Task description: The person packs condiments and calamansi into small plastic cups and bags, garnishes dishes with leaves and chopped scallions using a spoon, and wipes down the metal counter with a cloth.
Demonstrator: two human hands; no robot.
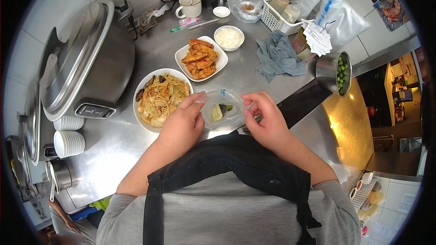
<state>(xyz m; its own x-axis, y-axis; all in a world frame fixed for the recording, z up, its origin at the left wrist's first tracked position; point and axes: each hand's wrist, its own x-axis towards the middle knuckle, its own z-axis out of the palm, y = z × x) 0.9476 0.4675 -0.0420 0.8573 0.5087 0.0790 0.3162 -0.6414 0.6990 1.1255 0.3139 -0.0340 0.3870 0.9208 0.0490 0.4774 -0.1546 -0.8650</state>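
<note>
Black apron (231, 152) at lower centre, my left grip (185, 118) and right grip (265, 117) pinch a clear bag (214, 96) mid-frame, apparently spreading its mouth, which next likely calls for even tension.

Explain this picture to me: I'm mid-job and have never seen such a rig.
There is no robot: a head-worn camera looks down at the wearer's two bare hands. The left hand and right hand hold a clear plastic bag between them; something greenish shows in or behind it. On the shiny metal counter stand a round white bowl of noodles, a square white dish of orange-brown fried pieces and a smaller white bowl of rice, with a crumpled blue-grey cloth to their right. A large silver lidded appliance stands at the left.
</note>
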